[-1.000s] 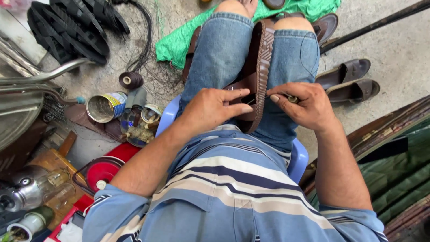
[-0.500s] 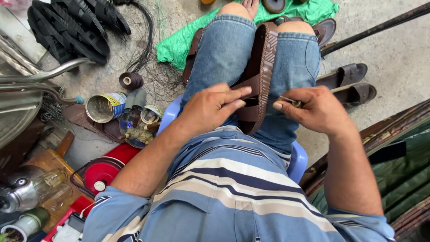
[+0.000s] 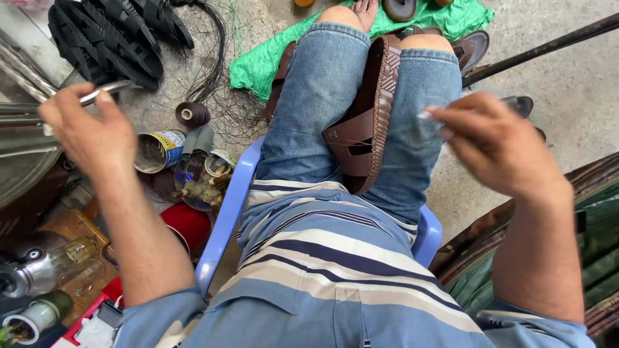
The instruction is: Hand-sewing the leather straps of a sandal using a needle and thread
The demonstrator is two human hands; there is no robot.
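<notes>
A crumpled green cloth (image 3: 258, 61) lies on the concrete ground, near a dark brown thread spool (image 3: 192, 114), an open tin can (image 3: 155, 151) and black rubber soles (image 3: 106, 35).

An open round tin can (image 3: 157, 150) lay on its side on the concrete floor (image 3: 567, 96) to the left of the blue plastic chair (image 3: 225, 219), its paper label (image 3: 171, 140) banded in blue, yellow and white. Just right of it stood a second small tin (image 3: 218, 164), its light label too small to make out. No signs or screens were in view.
</notes>
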